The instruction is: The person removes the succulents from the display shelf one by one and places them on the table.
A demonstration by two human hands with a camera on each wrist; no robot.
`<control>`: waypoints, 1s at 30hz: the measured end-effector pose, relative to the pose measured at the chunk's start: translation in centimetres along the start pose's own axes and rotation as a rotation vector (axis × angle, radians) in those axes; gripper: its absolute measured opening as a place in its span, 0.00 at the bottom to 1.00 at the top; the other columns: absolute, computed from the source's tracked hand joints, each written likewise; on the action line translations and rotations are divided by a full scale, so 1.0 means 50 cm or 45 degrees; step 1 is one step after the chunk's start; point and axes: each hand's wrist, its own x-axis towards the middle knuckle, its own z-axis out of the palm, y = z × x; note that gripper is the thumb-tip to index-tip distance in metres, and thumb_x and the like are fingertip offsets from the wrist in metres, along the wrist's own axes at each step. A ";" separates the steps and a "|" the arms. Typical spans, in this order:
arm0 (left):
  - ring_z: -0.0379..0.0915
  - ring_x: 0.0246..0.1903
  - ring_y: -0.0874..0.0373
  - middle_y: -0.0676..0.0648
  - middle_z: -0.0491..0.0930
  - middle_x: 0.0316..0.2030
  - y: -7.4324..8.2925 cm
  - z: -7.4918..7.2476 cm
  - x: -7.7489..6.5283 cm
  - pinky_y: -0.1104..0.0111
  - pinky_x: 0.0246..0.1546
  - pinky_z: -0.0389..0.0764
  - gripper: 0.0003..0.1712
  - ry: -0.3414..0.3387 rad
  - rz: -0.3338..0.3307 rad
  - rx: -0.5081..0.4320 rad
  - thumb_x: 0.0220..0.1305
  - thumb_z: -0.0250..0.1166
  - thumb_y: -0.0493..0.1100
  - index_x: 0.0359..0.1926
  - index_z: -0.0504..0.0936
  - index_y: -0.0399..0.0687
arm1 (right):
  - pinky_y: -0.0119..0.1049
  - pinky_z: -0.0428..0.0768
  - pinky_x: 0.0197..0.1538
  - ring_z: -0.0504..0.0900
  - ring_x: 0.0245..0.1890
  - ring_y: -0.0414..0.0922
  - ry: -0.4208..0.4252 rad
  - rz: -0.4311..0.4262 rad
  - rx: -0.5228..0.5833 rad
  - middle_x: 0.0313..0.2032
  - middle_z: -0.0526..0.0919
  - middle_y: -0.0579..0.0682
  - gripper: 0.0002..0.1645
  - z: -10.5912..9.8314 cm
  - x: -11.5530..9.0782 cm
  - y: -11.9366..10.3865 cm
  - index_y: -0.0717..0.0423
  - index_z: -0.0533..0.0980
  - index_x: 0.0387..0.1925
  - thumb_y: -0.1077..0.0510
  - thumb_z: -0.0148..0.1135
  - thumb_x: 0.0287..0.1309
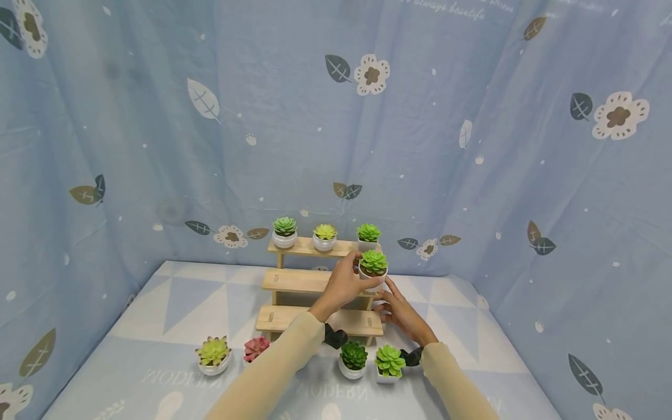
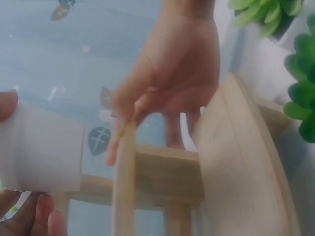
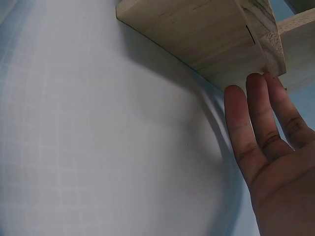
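My left hand (image 1: 342, 287) grips the white pot (image 2: 44, 147) of a bright green potted succulent (image 1: 373, 261), above the right end of the middle step of a three-step wooden stand (image 1: 296, 281). At the stand's right side is my right hand (image 1: 403, 314), its fingers extended. In the right wrist view its fingertips (image 3: 236, 101) are at the wooden edge, seemingly touching it. On the top step stand three potted succulents: a blue-green one (image 1: 285, 226), a yellow-green one (image 1: 325, 232) and a bright green one (image 1: 368, 233), partly hidden behind the held plant.
In front of the stand, on the patterned cloth (image 1: 184, 303), stand a yellow-green succulent (image 1: 213, 352), a red one (image 1: 256, 347) partly behind my left sleeve, a dark green one (image 1: 354, 354) and a light green one (image 1: 390, 360). A blue curtain (image 1: 294, 134) hangs behind.
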 end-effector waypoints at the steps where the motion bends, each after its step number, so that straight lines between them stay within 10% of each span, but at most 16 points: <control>1: 0.70 0.41 0.54 0.47 0.75 0.47 0.004 -0.002 -0.002 0.62 0.34 0.73 0.41 0.002 0.004 0.007 0.58 0.78 0.60 0.65 0.73 0.47 | 0.47 0.80 0.48 0.80 0.53 0.53 0.004 -0.001 -0.001 0.62 0.72 0.59 0.46 0.000 0.001 0.000 0.29 0.37 0.82 0.35 0.50 0.77; 15: 0.74 0.52 0.53 0.47 0.76 0.59 0.047 -0.043 -0.048 0.56 0.50 0.79 0.46 -0.019 0.080 -0.002 0.56 0.79 0.59 0.70 0.71 0.47 | 0.46 0.79 0.47 0.80 0.52 0.52 0.028 0.000 -0.019 0.62 0.72 0.60 0.47 0.004 0.001 0.002 0.29 0.38 0.82 0.34 0.52 0.75; 30: 0.73 0.48 0.56 0.52 0.78 0.54 0.081 -0.081 -0.102 0.58 0.45 0.78 0.44 -0.079 0.204 -0.037 0.57 0.78 0.59 0.69 0.72 0.49 | 0.48 0.80 0.49 0.81 0.52 0.52 0.026 -0.036 -0.020 0.63 0.72 0.60 0.48 0.012 -0.005 0.005 0.33 0.34 0.83 0.35 0.50 0.77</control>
